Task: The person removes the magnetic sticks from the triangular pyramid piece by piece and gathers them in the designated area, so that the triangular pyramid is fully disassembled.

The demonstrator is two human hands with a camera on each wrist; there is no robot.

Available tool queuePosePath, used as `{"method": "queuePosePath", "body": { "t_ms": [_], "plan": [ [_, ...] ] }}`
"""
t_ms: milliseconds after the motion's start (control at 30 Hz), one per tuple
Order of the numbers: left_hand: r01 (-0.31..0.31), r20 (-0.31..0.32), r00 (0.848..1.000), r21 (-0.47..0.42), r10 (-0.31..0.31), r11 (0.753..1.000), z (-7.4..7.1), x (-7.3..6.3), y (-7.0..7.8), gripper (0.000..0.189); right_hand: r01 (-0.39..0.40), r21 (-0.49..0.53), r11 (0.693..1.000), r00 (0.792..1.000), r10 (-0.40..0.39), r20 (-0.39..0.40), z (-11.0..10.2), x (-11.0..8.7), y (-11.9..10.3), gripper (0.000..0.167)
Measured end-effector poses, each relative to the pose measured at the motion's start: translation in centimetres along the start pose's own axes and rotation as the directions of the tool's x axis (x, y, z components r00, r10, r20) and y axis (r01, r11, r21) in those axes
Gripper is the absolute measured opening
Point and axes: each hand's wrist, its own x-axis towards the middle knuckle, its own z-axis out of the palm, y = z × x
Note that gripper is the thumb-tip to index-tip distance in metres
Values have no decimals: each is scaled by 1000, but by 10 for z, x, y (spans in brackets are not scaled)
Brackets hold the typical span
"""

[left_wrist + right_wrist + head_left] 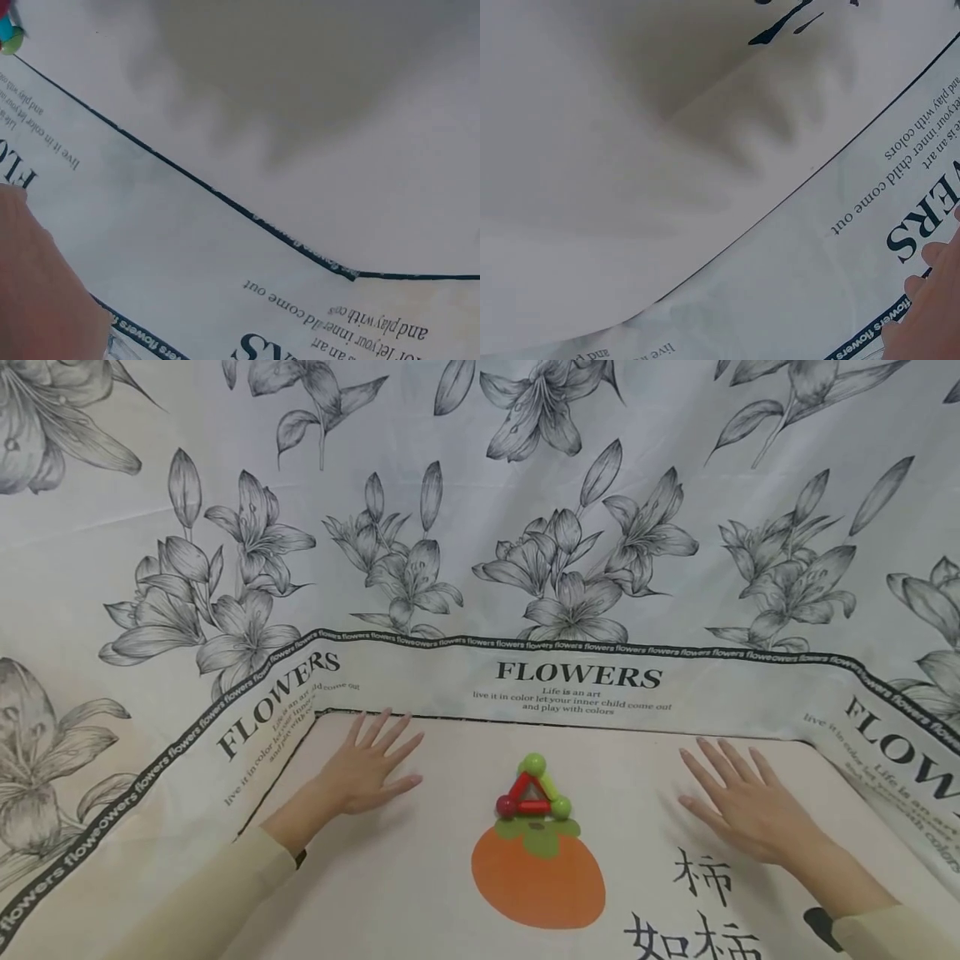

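Note:
A small triangle of red and yellow-green rods (534, 807) with balls at its corners lies on the table, just above a printed orange persimmon. Its two lower balls are dark red and green, and its top ball is green. To its left my left hand (372, 768) is spread with straight fingers, holding nothing. On the other side my right hand (750, 802) is spread the same way and also holds nothing. Both hands are apart from the toy. The left wrist view catches a green ball (12, 40) and a bit of blue at its corner.
A pale cover (435, 827) with a printed persimmon (538, 877) and black characters (702, 877) lies on the table. Behind and at the sides hangs a white cloth (420, 677) with grey lilies and "FLOWERS" lettering. Hand shadows fall on the cover in both wrist views.

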Motion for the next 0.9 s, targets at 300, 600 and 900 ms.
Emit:
{"method": "queuePosePath", "body": {
  "t_ms": [300,600,900],
  "plan": [
    [-30,-36,999,-31,28,999,7,15,20,76,11,76,997,1000,-13,17,-1,17,-23,74],
    [5,21,1000,-79,-3,997,8,25,44,78,28,124,992,1000,-27,-9,0,27,-38,76],
    [37,43,999,-140,-32,989,1,32,62,79,23,295,955,999,-28,16,1,36,-60,77]
  ]
}}
